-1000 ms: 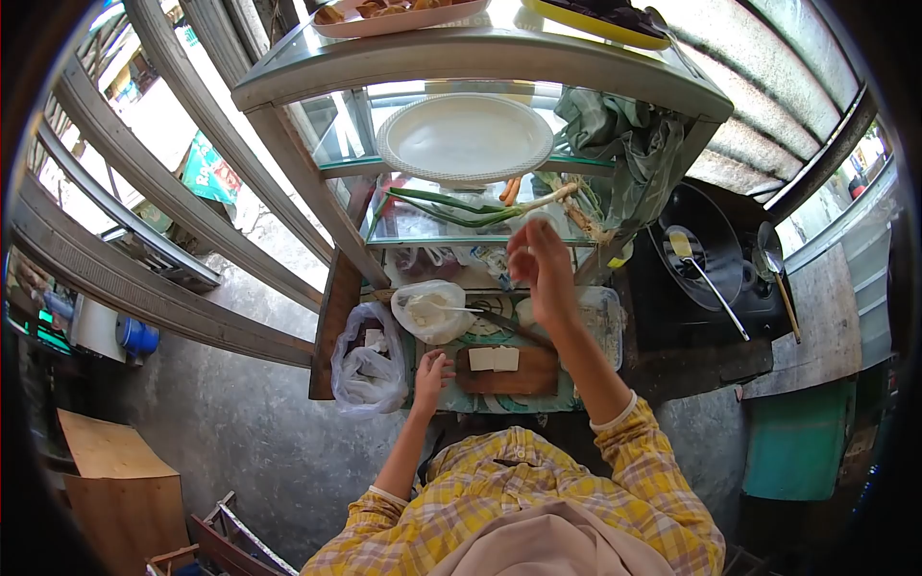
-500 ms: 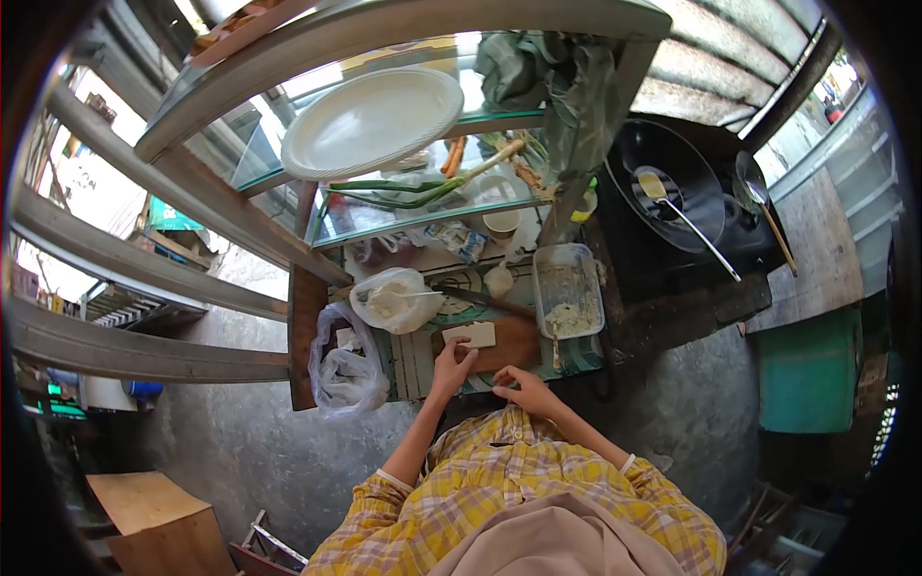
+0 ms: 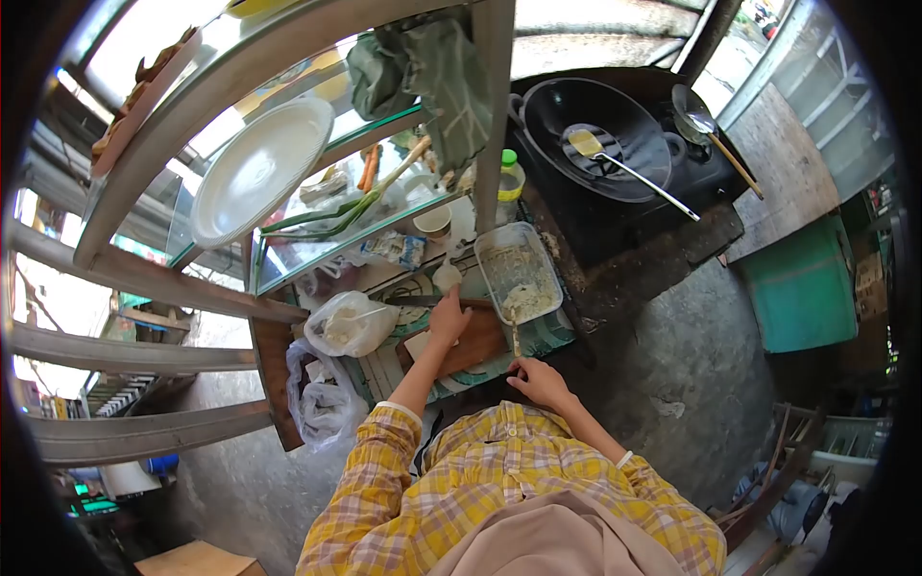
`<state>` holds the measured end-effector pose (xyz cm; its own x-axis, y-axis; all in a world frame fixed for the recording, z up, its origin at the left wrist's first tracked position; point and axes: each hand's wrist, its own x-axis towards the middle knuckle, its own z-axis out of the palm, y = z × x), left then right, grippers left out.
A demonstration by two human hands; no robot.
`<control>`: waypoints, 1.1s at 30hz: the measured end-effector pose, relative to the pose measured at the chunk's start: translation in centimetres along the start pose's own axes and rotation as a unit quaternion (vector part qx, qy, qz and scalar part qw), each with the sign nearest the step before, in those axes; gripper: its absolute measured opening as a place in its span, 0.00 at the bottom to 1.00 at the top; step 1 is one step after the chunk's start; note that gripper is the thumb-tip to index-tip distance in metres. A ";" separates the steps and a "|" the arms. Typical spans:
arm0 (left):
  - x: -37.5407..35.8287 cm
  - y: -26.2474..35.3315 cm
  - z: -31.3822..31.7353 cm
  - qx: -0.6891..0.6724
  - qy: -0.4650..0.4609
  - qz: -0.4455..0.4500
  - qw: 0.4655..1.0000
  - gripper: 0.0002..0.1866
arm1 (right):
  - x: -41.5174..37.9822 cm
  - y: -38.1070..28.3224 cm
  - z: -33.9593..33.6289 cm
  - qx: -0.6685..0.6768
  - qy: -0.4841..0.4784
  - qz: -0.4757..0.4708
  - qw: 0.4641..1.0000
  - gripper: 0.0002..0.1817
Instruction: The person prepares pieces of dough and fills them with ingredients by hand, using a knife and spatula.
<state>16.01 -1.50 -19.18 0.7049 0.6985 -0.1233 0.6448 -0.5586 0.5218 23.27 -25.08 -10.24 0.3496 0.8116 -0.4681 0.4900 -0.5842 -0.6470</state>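
My left hand (image 3: 449, 319) reaches over the wooden cutting board (image 3: 480, 341), fingers stretched toward a small knotted plastic bag (image 3: 447, 277). Contact with the bag cannot be made out. Under these fingers lies a knife, its dark blade (image 3: 411, 300) to the left and its wooden handle (image 3: 477, 303) to the right. A pale rectangular slab (image 3: 419, 344) on the board is partly covered by my left forearm. My right hand (image 3: 540, 382) is at the counter's front edge, fingers loosely bent, close below a spoon handle (image 3: 516, 338) sticking out of a clear plastic container (image 3: 550, 278) with pale batter-like food.
On the right, a black wok (image 3: 629, 130) holding a ladle (image 3: 653, 184) sits on the stove. Left of the board are a bag of white contents (image 3: 355, 324) and a hanging plastic bag (image 3: 327, 408). Beyond stands a glass shelf with green onion (image 3: 336, 221) and a white plate (image 3: 264, 173).
My left hand has left the pale slab and moved forward to the small knotted bag. My right hand has shifted slightly right, nearer the spoon handle. The view has turned right.
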 end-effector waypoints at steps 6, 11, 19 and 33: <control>1.7 0.0 0.0 0.175 -0.076 0.099 0.977 0.16 | -1.1 0.0 -0.3 0.024 0.021 -0.006 0.999 0.16; 0.1 -0.4 -3.0 0.142 0.064 0.244 0.957 0.15 | -2.4 1.0 -0.1 0.047 0.034 -0.008 0.998 0.16; -7.4 8.4 -16.2 0.036 0.039 0.387 0.921 0.20 | -3.5 0.4 -4.3 0.358 -0.055 0.082 0.929 0.24; -10.8 14.9 -7.9 -0.192 0.050 0.270 0.942 0.25 | -3.9 0.0 -7.2 0.565 0.161 0.077 0.806 0.12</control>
<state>15.70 -13.86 -3.38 0.8562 0.4072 0.3179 0.0311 -0.6550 0.7550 27.62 -28.24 -4.09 0.6156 0.5808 -0.5326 -0.5546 -0.1608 -0.8164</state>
